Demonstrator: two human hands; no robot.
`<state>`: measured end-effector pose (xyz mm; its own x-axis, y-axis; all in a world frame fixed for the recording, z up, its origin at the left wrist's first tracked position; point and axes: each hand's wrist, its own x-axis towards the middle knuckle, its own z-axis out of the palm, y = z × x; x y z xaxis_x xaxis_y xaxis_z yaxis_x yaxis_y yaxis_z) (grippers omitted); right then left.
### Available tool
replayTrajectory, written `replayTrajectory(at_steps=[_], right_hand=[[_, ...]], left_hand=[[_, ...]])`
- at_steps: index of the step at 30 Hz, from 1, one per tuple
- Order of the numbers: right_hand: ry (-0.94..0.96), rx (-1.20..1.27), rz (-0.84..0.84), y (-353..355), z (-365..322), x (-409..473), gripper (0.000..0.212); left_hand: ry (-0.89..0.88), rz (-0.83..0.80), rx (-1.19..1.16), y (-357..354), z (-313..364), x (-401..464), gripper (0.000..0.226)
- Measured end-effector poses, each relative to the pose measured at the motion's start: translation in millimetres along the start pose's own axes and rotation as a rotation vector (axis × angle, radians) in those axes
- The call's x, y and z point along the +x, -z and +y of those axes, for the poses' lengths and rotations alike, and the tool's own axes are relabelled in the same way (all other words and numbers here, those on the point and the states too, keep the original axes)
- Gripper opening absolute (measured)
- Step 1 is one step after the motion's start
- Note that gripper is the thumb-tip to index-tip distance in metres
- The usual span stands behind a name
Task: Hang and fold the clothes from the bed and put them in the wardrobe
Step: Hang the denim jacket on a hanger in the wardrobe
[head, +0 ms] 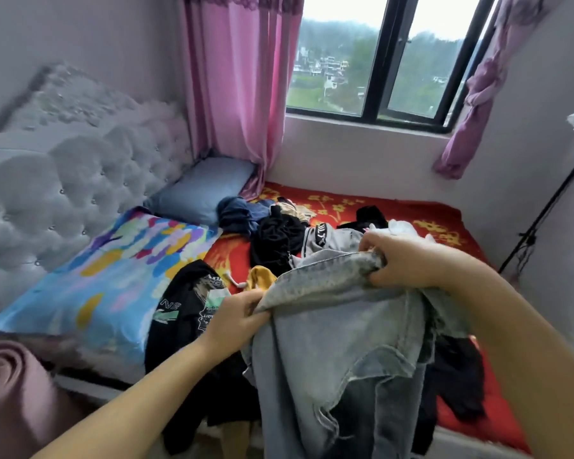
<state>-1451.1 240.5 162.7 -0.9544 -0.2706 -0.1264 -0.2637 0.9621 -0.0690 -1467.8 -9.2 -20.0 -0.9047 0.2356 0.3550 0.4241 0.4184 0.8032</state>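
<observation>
I hold a pair of light grey-blue jeans up over the bed's near edge. My left hand pinches the left end of the waistband, and my right hand grips its right end, bunched. The legs hang down toward me. On the red flowered bedspread lie more clothes: a black printed T-shirt beside my left hand, a yellow garment, a black heap, a grey piece with a lettered band, dark blue clothes and a white piece. No wardrobe is in view.
A bright patterned pillow and a blue pillow lie against the tufted grey headboard. Pink curtains frame the window. A rolled pink mat sits at lower left. A black stand leans at right.
</observation>
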Motion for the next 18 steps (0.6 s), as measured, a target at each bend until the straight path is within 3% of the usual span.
replayTrajectory(at_steps=[2,6,10,12,16,18], right_hand=[[0.015,-0.029,0.101,-18,-3,6,0.035],[0.138,0.081,0.238,-52,-20,16,0.036],[0.273,0.227,0.434,-76,-56,7,0.04],[0.342,0.277,0.483,-85,-75,0,0.032],[0.586,0.425,0.414,-93,-136,-11,0.025],[0.682,0.494,0.381,-93,-178,-24,0.017]], left_hand=[[0.03,0.07,0.032,18,7,-19,0.032],[0.119,0.222,0.182,40,29,-75,0.036],[0.255,0.203,0.447,72,45,-152,0.051],[0.337,0.271,0.559,89,56,-194,0.041],[0.423,0.547,0.732,116,74,-270,0.02],[0.575,0.654,0.791,135,87,-310,0.012]])
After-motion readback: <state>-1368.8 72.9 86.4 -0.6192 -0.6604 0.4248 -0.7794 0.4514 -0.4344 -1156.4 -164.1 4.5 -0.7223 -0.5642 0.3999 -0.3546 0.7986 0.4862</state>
